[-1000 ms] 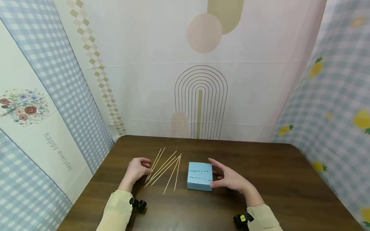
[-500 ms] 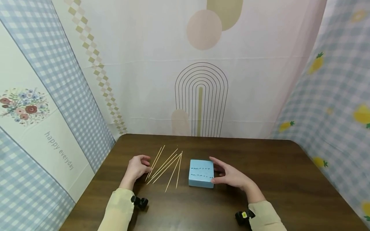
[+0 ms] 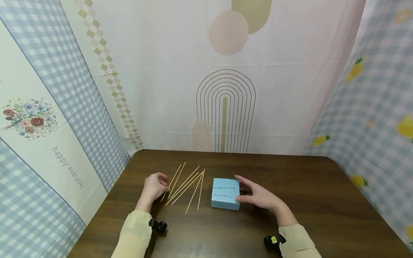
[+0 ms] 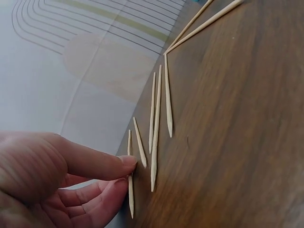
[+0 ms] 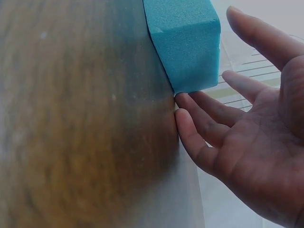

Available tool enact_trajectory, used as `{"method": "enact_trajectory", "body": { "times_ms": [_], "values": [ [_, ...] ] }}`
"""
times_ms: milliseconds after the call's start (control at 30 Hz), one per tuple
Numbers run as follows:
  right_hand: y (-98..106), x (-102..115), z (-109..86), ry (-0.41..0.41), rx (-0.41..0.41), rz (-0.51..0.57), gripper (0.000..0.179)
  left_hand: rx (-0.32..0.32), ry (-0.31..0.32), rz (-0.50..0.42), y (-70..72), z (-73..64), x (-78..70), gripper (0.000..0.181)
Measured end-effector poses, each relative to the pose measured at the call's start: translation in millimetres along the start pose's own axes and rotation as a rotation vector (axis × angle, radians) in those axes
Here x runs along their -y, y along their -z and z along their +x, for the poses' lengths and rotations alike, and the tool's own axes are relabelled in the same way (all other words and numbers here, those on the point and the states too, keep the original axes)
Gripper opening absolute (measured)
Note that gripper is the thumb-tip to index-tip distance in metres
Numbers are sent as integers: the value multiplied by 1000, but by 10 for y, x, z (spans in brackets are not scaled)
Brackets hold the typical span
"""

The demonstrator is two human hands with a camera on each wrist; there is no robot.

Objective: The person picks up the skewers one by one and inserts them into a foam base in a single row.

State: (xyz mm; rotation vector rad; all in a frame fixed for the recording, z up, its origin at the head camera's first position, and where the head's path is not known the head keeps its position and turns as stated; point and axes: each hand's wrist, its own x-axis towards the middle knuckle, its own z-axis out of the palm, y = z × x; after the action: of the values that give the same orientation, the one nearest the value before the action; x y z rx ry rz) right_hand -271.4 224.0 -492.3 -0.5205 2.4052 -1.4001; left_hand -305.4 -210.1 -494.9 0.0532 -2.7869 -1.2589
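Note:
Thin wooden sticks with tapered ends, several of them (image 3: 186,186), lie fanned out on the dark brown table. My left hand (image 3: 156,187) pinches the leftmost stick (image 4: 131,197) between thumb and forefinger; that stick lies at a slant and its middle is covered by the fingertips. A light blue foam-like block (image 3: 226,193) sits right of the sticks, two rows of dark marks on its top. At its right side is my right hand (image 3: 258,197), fingers spread and loosely bent. In the right wrist view, fingertips (image 5: 184,97) are at the block's lower edge, while the thumb stays apart.
The wooden table (image 3: 206,236) runs back to a patterned cloth (image 3: 167,107) hanging behind it. Checked cloths hang at both sides. A small black camera is strapped to each wrist.
The pinched stick's near end has shifted slightly left, widening the gap to its neighbour. My right hand keeps its place beside the block. The head view has tilted a little.

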Motion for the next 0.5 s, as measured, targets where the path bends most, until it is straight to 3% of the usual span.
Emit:
{"method": "enact_trajectory", "body": {
  "times_ms": [333, 500],
  "values": [
    [-14, -10, -20, -4, 2, -5, 84, 22, 56, -20, -13, -12, -14, 46],
    [-9, -3, -15, 2, 1, -18, 84, 1, 35, 22, -6, -5, -19, 46]
  ]
}}
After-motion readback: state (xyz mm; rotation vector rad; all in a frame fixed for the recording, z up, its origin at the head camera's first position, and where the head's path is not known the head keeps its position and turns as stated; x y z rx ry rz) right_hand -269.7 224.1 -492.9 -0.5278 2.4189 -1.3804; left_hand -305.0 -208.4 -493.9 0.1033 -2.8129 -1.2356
